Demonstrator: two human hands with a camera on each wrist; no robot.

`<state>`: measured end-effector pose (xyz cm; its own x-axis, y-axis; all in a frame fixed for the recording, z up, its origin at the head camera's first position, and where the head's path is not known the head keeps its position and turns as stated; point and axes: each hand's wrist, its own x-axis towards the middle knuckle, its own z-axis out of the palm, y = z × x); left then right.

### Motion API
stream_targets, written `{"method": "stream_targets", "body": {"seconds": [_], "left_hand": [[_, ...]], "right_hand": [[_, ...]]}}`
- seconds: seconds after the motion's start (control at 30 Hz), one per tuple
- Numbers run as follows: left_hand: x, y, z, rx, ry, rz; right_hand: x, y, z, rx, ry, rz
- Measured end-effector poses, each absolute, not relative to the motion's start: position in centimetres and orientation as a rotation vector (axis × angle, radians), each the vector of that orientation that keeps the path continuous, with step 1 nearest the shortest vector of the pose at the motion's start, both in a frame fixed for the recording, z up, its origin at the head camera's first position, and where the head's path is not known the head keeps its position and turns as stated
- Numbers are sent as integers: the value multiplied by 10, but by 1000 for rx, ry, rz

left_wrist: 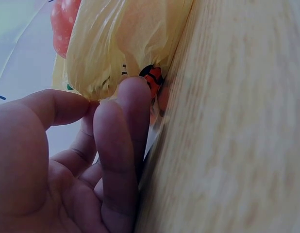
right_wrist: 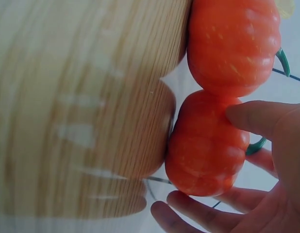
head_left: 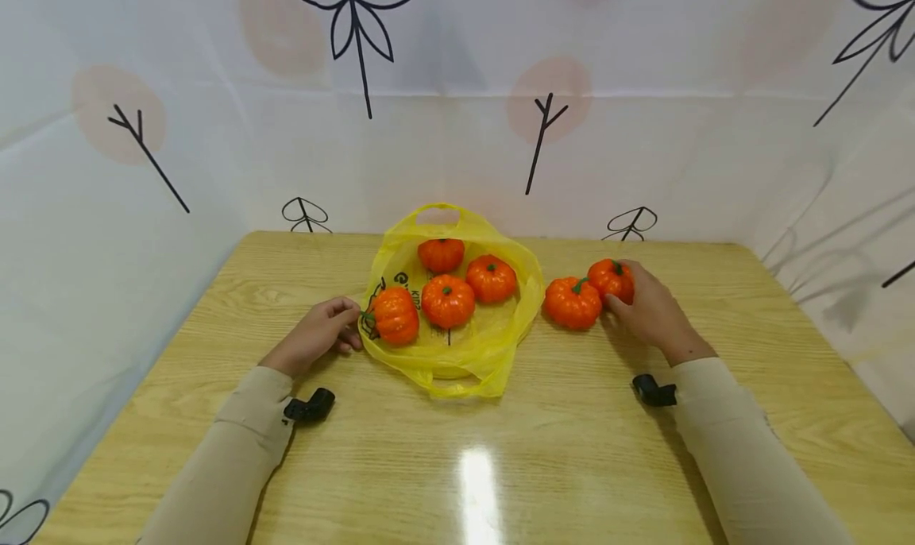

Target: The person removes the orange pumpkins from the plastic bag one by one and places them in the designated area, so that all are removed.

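Note:
A yellow plastic bag [head_left: 493,358] lies spread with its mouth up, several small orange pumpkins [head_left: 448,301] inside it. At its left edge my left hand [head_left: 325,334] pinches the thin plastic between thumb and fingertips, as the left wrist view shows beside the bag's side [left_wrist: 99,53]. One pumpkin [head_left: 397,316] lies tipped on its side near that hand. Right of the bag, two more pumpkins sit on the table. My right hand [head_left: 646,311] holds the farther pumpkin [right_wrist: 206,155], thumb on one side and fingers round the other. The second pumpkin [right_wrist: 232,43] stands right against it.
The wooden table [head_left: 400,465] has its back edge close to a white cloth [head_left: 443,156] printed with plant drawings, which also hangs at both sides. Each sleeved wrist wears a small black camera, such as the left one [head_left: 310,406].

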<state>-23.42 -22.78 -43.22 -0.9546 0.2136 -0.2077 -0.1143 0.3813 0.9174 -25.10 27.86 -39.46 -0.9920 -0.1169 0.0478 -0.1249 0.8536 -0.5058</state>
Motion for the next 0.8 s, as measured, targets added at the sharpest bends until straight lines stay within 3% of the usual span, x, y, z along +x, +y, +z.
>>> {"method": "stream_targets", "body": {"seconds": [0.8], "left_hand": [[-234,-226,-432,67,2354,1595]], "right_hand": [[-251,275,-395,144,-2992,781]]}}
